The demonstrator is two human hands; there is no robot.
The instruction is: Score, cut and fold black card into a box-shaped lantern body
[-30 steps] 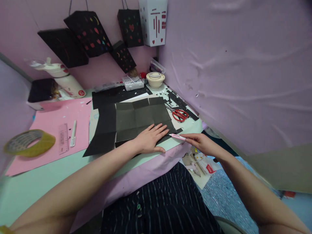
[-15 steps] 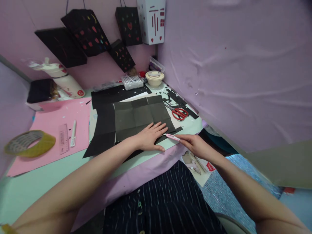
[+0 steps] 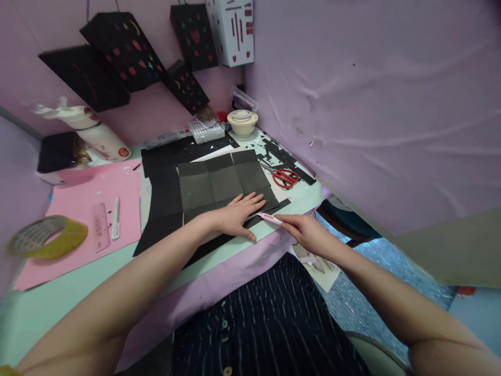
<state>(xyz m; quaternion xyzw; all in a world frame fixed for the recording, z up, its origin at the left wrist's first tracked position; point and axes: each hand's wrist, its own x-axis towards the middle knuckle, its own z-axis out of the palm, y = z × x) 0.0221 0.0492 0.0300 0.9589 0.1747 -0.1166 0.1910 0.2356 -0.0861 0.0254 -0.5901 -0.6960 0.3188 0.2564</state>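
My left hand [image 3: 239, 215] lies flat with its fingers spread on a creased dark sheet of paper [image 3: 211, 180]. Pinched in my right hand [image 3: 303, 230] is a pink utility knife [image 3: 271, 218], its tip at the near edge of the dark sheet, just right of my left thumb. Beneath the creased sheet spreads a larger piece of black paper [image 3: 162, 209], showing on the left and along the front. Red-handled scissors [image 3: 285, 178] rest right of the sheets, their blades partly over paper scraps.
Black offcuts [image 3: 287, 159] litter the table's right side. At the back stand a cream lidded bowl [image 3: 242, 124] and a white bottle [image 3: 102, 138]. Pink paper [image 3: 121, 183] on the left bears a ruler [image 3: 101, 227], a white pen [image 3: 116, 219] and a tape roll [image 3: 49, 237].
The knife tip has shifted slightly left along the sheet's near edge, toward my left hand. My left hand stays flat on the paper. The whole view has tilted a little.
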